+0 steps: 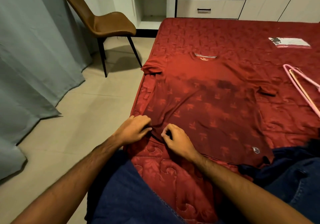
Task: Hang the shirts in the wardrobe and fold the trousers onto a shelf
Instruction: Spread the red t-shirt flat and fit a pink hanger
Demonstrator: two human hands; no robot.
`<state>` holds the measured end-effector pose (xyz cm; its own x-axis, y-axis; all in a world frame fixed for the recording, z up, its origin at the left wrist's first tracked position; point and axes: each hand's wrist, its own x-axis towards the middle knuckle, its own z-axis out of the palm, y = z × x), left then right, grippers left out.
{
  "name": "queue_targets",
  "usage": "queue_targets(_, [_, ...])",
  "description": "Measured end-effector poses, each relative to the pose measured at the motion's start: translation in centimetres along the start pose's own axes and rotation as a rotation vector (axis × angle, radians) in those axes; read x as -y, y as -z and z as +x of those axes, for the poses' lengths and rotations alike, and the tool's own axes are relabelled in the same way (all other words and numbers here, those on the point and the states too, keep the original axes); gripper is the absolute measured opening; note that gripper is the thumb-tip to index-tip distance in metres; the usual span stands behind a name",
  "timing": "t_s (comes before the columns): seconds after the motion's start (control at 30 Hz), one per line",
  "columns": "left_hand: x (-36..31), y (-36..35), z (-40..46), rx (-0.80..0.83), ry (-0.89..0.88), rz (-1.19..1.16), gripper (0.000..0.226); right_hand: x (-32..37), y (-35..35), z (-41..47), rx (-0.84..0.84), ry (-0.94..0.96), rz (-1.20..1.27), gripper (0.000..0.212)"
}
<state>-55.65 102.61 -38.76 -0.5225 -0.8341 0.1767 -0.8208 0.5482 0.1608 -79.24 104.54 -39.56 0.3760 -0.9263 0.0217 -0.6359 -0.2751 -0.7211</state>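
A dark red T-shirt (207, 102) with a faint printed pattern lies spread flat, collar away from me, on a bed with a red quilted cover (173, 175). My left hand (133, 130) pinches the shirt's hem at its near left corner. Just to the right, my right hand (176, 140) has curled fingers on the same hem, thumb and forefinger close over the cloth. Dark blue trousers (294, 168) lie bunched at the bed's near right. A pink hanger (304, 87) with a second thin hanger rests on the bed at the right.
A brown chair (103, 24) stands on the tiled floor left of the bed, beside grey curtains (34, 50). Beyond the bed are white open shelves (150, 4) and drawers (209, 7). A white and red folded item (289, 42) lies far right on the bed.
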Motion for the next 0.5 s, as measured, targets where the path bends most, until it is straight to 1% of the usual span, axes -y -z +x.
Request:
queue_targets(0.07, [-0.5,0.3,0.1,-0.034,0.160,-0.308,0.014,0.1,0.4,-0.1,0.010,-0.016,0.016,0.015])
queue_targets(0.1, [-0.8,0.5,0.3,-0.049,0.228,-0.454,0.013,0.1,0.7,-0.3,0.027,0.005,-0.031,0.022])
queue_targets(0.13, [-1.2,0.8,0.6,-0.064,0.270,-0.560,0.012,0.0,0.9,-0.4,0.040,0.041,-0.107,0.027])
queue_targets(0.2, [-1.9,1.0,1.0,-0.065,0.290,-0.639,0.011,-0.3,1.3,-0.6,0.052,0.116,-0.241,0.027])
queue_targets(0.23, [-2.3,1.1,1.1,-0.059,0.277,-0.636,0.010,-0.5,1.6,-0.8,0.051,0.126,-0.253,0.027])
queue_targets(0.3, [-3.0,1.4,1.2,-0.036,0.221,-0.566,0.015,-0.7,2.5,-1.0,0.028,0.126,-0.198,0.030])
queue_targets(0.33, [-3.2,1.6,1.3,-0.010,0.177,-0.488,0.021,-0.8,3.0,-1.0,0.019,0.143,-0.173,0.031])
queue_targets(0.4, [-3.1,2.0,1.5,0.092,0.076,-0.257,0.035,-0.9,4.1,-1.1,0.022,0.234,-0.145,0.030])
queue_targets(0.43, [-2.9,2.0,1.5,0.143,0.023,-0.143,0.035,-0.9,4.8,-1.3,0.024,0.287,-0.144,0.028])
queue_targets(0.5, [-2.1,1.9,1.3,0.162,-0.102,0.023,0.025,-0.8,5.8,-1.8,-0.019,0.367,-0.166,0.027])
